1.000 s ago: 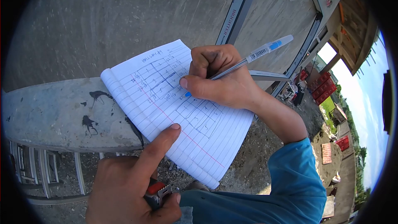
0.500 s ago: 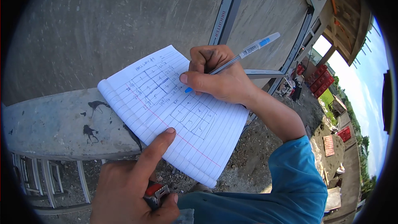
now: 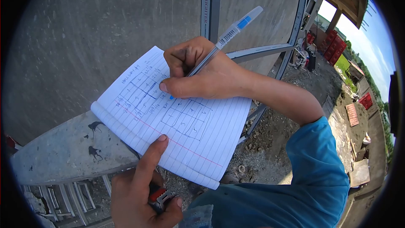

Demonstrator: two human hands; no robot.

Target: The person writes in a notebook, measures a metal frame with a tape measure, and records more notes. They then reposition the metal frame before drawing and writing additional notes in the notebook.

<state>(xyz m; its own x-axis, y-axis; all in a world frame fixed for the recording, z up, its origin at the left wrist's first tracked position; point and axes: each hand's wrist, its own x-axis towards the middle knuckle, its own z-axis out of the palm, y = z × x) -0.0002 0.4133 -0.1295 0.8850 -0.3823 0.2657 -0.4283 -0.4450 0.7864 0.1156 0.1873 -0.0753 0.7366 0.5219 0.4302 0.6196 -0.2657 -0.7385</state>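
A lined notepad [image 3: 185, 152] lies tilted, partly over a concrete ledge [image 3: 63, 147], with numbered grid drawings and handwritten figures on its page. My right hand [image 3: 202, 69] grips a clear ballpoint pen [image 3: 228, 36] with a blue band. Its blue tip is at the page, beside the upper grid. My left hand [image 3: 139, 194] has its index finger stretched onto the lower left part of the pad. Its thumb and other fingers are closed around a red and black tool [image 3: 158, 196] with a notched metal piece; most of that tool is hidden in the palm.
Behind the pad stands a grey wall [image 3: 118, 21] with metal framing strips [image 3: 206, 8]. An aluminium ladder [image 3: 63, 200] is below the ledge at the lower left. Red crates [image 3: 333, 46], rubble and boards [image 3: 359, 173] lie on the ground at right.
The view has shifted and turned slightly, so the pad appears further left. The pen stands more upright in my right hand. My left index finger stays on the pad.
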